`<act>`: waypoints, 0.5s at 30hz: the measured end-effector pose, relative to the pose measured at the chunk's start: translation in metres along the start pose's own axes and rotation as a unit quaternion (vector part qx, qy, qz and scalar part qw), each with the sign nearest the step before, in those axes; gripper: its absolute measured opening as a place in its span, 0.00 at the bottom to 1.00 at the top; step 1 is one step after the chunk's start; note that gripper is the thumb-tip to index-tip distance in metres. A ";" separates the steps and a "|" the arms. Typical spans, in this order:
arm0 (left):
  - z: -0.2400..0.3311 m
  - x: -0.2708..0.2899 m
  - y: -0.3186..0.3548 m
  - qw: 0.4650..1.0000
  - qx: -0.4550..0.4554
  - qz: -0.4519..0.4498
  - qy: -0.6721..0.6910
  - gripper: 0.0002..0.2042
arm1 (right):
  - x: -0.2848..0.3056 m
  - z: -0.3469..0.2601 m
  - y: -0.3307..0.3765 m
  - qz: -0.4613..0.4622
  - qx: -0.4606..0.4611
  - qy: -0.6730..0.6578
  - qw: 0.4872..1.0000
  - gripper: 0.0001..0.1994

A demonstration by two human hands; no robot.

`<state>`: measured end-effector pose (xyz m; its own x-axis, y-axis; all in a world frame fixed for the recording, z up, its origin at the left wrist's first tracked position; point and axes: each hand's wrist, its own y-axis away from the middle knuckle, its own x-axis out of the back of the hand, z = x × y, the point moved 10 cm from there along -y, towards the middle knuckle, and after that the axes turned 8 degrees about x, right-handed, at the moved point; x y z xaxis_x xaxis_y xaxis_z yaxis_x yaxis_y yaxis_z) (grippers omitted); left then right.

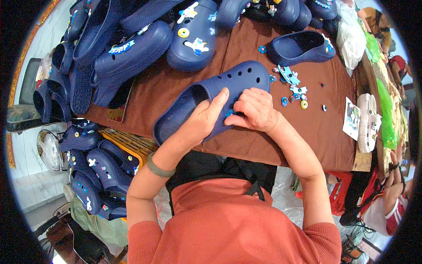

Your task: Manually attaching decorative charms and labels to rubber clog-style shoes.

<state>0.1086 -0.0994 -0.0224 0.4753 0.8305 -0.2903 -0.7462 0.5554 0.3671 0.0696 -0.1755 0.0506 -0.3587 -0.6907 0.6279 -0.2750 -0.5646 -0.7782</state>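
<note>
A navy clog (239, 81) with holes across its toe lies tilted over the brown cloth in front of me. My left hand (203, 116) grips it by the opening, with the thumb on top and the fingers partly hidden inside the shoe. My right hand (257, 110) is curled against the clog's side, its thumb and bent forefinger closed around a small blue shoe charm (229, 113) there. Beyond my right hand lie loose shoe charms, among them a light-blue banner charm (288, 75) and a yellow ring charm (303, 104). Another navy clog (301, 46) stands behind them.
Decorated navy clogs (132, 55) pile up at the back left. More clogs (110, 167) fill a yellow basket (127, 143) at lower left. A white clog mould (367, 123) and a printed picture card (351, 118) lie at the table's right edge. People (389, 202) work at far right.
</note>
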 end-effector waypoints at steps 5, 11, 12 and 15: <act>0.000 -0.001 0.000 1.000 -0.021 -0.017 0.008 0.22 | -0.005 -0.005 -0.003 0.004 -0.007 -0.008 1.000 0.20; -0.002 0.002 0.000 0.999 -0.017 -0.017 -0.036 0.23 | -0.005 -0.021 -0.008 0.032 0.010 -0.020 0.999 0.20; -0.001 0.004 0.000 0.997 -0.032 -0.006 -0.077 0.23 | -0.007 -0.019 -0.009 0.032 -0.001 -0.033 0.999 0.20; -0.010 0.010 -0.002 0.996 -0.008 0.007 -0.090 0.23 | -0.011 -0.019 -0.012 0.029 -0.005 -0.040 0.999 0.19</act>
<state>0.1105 -0.0924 -0.0346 0.5396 0.8332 -0.1213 -0.7599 0.5439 0.3559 0.0597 -0.1521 0.0527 -0.3016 -0.7569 0.5797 -0.2643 -0.5179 -0.8136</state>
